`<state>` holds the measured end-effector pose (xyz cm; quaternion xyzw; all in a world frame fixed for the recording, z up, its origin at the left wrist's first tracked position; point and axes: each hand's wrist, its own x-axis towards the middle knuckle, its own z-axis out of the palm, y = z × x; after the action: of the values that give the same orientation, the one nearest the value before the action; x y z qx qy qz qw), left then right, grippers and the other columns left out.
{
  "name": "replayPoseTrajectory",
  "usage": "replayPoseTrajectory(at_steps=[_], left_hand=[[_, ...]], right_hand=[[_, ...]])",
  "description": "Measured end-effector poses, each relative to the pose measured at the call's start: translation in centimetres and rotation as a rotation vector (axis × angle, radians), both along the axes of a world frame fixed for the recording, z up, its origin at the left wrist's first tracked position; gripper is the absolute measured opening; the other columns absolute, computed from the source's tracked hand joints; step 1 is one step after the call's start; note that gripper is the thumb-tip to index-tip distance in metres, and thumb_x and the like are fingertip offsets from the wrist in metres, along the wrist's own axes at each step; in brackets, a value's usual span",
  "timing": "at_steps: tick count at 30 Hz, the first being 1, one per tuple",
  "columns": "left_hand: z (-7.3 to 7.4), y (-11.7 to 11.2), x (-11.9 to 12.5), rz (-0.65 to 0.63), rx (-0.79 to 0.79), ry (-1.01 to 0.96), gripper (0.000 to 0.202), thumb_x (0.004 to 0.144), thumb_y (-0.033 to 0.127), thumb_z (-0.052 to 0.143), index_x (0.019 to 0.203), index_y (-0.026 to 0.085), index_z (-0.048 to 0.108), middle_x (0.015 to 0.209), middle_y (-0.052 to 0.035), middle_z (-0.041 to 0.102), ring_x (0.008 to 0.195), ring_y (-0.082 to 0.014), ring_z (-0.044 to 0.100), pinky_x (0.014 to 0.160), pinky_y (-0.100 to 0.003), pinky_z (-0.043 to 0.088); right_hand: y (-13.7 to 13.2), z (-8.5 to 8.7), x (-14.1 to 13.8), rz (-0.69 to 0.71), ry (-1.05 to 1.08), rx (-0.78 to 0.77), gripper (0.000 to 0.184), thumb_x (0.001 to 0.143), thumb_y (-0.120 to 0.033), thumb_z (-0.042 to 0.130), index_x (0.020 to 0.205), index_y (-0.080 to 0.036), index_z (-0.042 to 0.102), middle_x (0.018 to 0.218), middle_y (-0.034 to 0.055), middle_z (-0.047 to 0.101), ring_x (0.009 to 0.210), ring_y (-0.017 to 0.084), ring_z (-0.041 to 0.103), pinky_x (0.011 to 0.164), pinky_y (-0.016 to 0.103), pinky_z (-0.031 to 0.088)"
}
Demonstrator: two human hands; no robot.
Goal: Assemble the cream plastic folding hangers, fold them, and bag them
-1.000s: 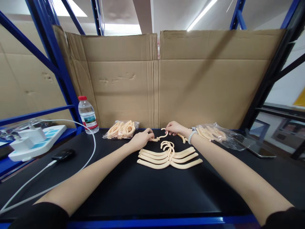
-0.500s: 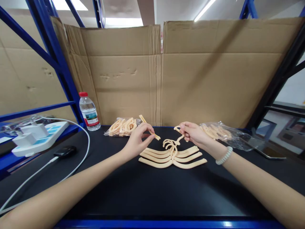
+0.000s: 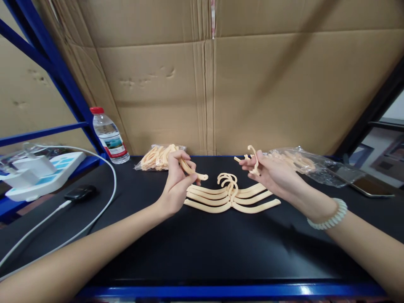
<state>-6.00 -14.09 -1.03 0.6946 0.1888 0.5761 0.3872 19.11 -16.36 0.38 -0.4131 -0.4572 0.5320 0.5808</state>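
My left hand point(image 3: 175, 187) is closed around a curved beige hanger arm point(image 3: 188, 169); its end with a small hole pokes out past the fingertips. On the right, my right hand point(image 3: 275, 172) grips a beige hanger hook point(image 3: 255, 160), held upright above the table. Another beige end point(image 3: 236, 159) shows beyond those fingers, and whether it joins the hook is hidden. Between and below both hands, several beige folding hangers point(image 3: 217, 208) lie overlapped on the black table, arms spread and hooks pointing away from me.
Clear bags of beige hanger parts lie at the back left point(image 3: 154, 158) and back right point(image 3: 295, 162). A phone point(image 3: 372, 186) rests beside the right bag. Leftward stand a water bottle point(image 3: 110, 136), a power strip point(image 3: 52, 172) and a white cable point(image 3: 114, 191). Cardboard point(image 3: 158, 97) walls the back.
The view has tilted down. My left hand has turned the hanger arm, so its holed end points right. My right hand has moved right and turned the hook upright, away from the laid hangers.
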Motion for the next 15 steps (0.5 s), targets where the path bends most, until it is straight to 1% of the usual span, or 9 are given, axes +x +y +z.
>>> replayPoseTrajectory(at_steps=[1, 2, 4, 6, 7, 8, 10, 13, 15], left_hand=[[0.1, -0.1, 0.0, 0.007, 0.026, -0.018, 0.04, 0.075, 0.008, 0.058, 0.103, 0.028, 0.038, 0.101, 0.0008, 0.037, 0.074, -0.0101, 0.048, 0.054, -0.021, 0.052], [0.2, -0.1, 0.0, 0.014, 0.05, -0.016, 0.046, 0.073, 0.007, 0.06, 0.107, 0.03, 0.039, 0.108, -0.0001, 0.036, 0.076, -0.0106, 0.047, 0.051, -0.019, 0.051], [0.4, -0.1, -0.2, 0.011, 0.072, 0.028, 0.057, 0.071, 0.005, 0.06, 0.116, 0.034, 0.04, 0.123, -0.0013, 0.033, 0.077, -0.0109, 0.047, 0.047, -0.019, 0.05], [0.5, 0.0, -0.3, -0.025, 0.077, 0.093, 0.072, 0.072, 0.006, 0.062, 0.128, 0.042, 0.036, 0.137, -0.0017, 0.029, 0.074, -0.0106, 0.046, 0.048, -0.02, 0.051], [0.5, 0.0, -0.4, -0.046, 0.078, 0.123, 0.079, 0.073, 0.007, 0.064, 0.133, 0.046, 0.032, 0.144, -0.0018, 0.026, 0.073, -0.0107, 0.047, 0.05, -0.022, 0.053], [0.5, 0.0, -0.5, -0.065, 0.081, 0.15, 0.084, 0.073, 0.009, 0.066, 0.137, 0.049, 0.028, 0.149, -0.0017, 0.022, 0.073, -0.011, 0.047, 0.052, -0.024, 0.054], [0.5, 0.0, -0.5, -0.092, 0.092, 0.195, 0.091, 0.075, 0.013, 0.07, 0.141, 0.053, 0.022, 0.156, -0.0017, 0.014, 0.076, -0.012, 0.05, 0.058, -0.027, 0.056], [0.6, -0.3, -0.5, -0.094, 0.107, 0.243, 0.093, 0.077, 0.018, 0.072, 0.144, 0.054, 0.019, 0.16, -0.0026, 0.008, 0.081, -0.0142, 0.055, 0.064, -0.031, 0.058], [0.7, -0.6, -0.4, -0.099, 0.12, 0.282, 0.096, 0.077, 0.017, 0.072, 0.145, 0.054, 0.015, 0.161, -0.0037, 0.009, 0.083, -0.0147, 0.057, 0.065, -0.031, 0.059]], right_hand=[[-0.2, 0.1, -0.2, 0.019, -0.003, -0.058, 0.038, 0.097, -0.043, 0.047, 0.069, -0.017, 0.052, 0.1, 0.0107, 0.066, 0.089, 0.017, 0.062, 0.068, 0.025, 0.051], [-0.4, 0.1, -0.5, 0.043, -0.009, -0.119, 0.04, 0.098, -0.044, 0.044, 0.068, -0.018, 0.048, 0.098, 0.0112, 0.067, 0.085, 0.017, 0.063, 0.063, 0.025, 0.05], [-0.7, 0.2, -0.8, 0.086, -0.023, -0.206, 0.04, 0.099, -0.046, 0.041, 0.069, -0.019, 0.042, 0.085, 0.0096, 0.068, 0.063, 0.013, 0.061, 0.048, 0.021, 0.043], [-0.9, 0.2, -1.1, 0.114, -0.037, -0.225, 0.038, 0.098, -0.047, 0.04, 0.072, -0.02, 0.04, 0.066, 0.0045, 0.063, 0.04, 0.007, 0.044, 0.036, 0.018, 0.027], [-1.0, 0.1, -1.2, 0.123, -0.044, -0.217, 0.037, 0.098, -0.047, 0.04, 0.073, -0.02, 0.04, 0.058, 0.0015, 0.058, 0.034, 0.005, 0.034, 0.035, 0.017, 0.02], [-1.1, 0.0, -1.3, 0.131, -0.051, -0.204, 0.035, 0.098, -0.046, 0.041, 0.074, -0.02, 0.04, 0.053, -0.001, 0.054, 0.033, 0.004, 0.026, 0.035, 0.017, 0.015], [-1.2, -0.1, -1.4, 0.146, -0.056, -0.186, 0.031, 0.095, -0.043, 0.047, 0.075, -0.02, 0.041, 0.05, -0.0038, 0.047, 0.034, 0.003, 0.021, 0.036, 0.016, 0.011], [-1.4, -0.2, -1.6, 0.183, -0.039, -0.182, 0.026, 0.088, -0.037, 0.058, 0.075, -0.019, 0.043, 0.055, -0.0031, 0.047, 0.039, 0.003, 0.028, 0.039, 0.017, 0.013], [-1.5, -0.3, -1.7, 0.212, -0.018, -0.189, 0.025, 0.082, -0.034, 0.063, 0.077, -0.019, 0.045, 0.058, -0.0026, 0.048, 0.043, 0.005, 0.032, 0.04, 0.017, 0.015]])
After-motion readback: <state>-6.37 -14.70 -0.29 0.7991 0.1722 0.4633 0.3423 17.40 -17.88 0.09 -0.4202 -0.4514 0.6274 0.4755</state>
